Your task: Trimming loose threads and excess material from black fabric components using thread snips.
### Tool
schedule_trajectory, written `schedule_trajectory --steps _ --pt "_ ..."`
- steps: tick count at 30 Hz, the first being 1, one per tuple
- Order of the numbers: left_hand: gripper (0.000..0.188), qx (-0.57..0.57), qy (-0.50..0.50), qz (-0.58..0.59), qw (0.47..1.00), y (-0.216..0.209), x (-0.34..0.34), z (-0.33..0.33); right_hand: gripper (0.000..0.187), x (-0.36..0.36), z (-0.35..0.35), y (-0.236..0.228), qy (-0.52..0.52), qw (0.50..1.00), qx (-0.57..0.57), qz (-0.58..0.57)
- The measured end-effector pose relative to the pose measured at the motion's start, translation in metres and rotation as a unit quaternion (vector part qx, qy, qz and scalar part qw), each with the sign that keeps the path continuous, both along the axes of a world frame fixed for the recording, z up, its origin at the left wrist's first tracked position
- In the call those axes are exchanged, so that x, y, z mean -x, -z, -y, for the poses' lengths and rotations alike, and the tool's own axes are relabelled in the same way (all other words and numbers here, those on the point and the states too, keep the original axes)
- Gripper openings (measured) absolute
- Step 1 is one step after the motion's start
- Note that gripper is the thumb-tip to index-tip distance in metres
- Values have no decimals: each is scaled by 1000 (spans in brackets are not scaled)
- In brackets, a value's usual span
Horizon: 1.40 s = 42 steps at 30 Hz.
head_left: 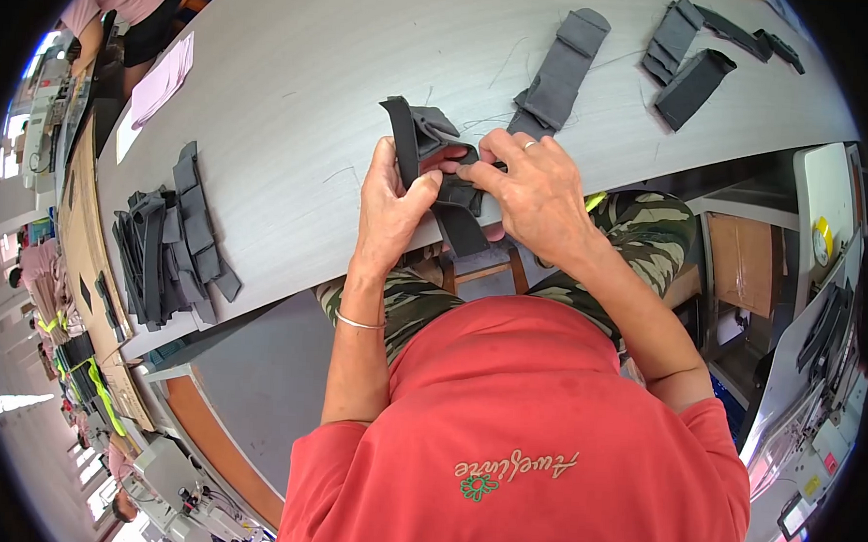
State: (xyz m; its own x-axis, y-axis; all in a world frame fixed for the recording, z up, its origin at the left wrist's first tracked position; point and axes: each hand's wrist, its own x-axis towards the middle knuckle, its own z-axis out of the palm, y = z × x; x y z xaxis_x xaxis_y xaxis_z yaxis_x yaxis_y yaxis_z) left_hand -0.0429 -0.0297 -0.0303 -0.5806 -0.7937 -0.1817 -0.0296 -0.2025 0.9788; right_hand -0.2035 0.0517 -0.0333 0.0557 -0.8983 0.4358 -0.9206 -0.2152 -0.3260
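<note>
Over the near edge of the table, my left hand grips a dark grey sewn fabric piece, its thumb in front and other fingers behind. Part of the piece stands up past the thumb, and a flat strip hangs below. My right hand comes from the right, thumb and forefinger pinched together at the folded part of the same piece. Folds and fingers hide exactly what the pinch holds. Just beyond my right hand, a long grey fabric piece lies flat with stitched bands across it.
Several grey fabric pieces are piled at the table's left. More dark pieces lie far right. Loose threads are scattered on the tabletop. Pink papers rest at the far left, near another person. Sewing machines stand at both sides.
</note>
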Motion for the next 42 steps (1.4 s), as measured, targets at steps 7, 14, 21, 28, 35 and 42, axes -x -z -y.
schedule_trajectory --steps 7,14,21,28,35,42 --pt "34 12 -1 -10 1000 4 -1 0 17 0 1 0 -9 1000 6 9" --pt "31 17 -2 -1 1000 3 -1 -1 17 -2 -2 3 4 1000 17 11" --pt "29 3 -8 -8 1000 3 0 -1 16 -2 -1 1 -5 1000 17 21" --pt "29 9 -7 -6 1000 6 -1 -1 15 -5 0 4 -1 1000 14 26" --pt "30 17 -8 5 1000 6 -2 -1 25 -7 0 4 -1 999 -9 41" --pt "27 14 -36 -9 999 6 -2 -2 15 -9 1 8 56 981 -34 180"
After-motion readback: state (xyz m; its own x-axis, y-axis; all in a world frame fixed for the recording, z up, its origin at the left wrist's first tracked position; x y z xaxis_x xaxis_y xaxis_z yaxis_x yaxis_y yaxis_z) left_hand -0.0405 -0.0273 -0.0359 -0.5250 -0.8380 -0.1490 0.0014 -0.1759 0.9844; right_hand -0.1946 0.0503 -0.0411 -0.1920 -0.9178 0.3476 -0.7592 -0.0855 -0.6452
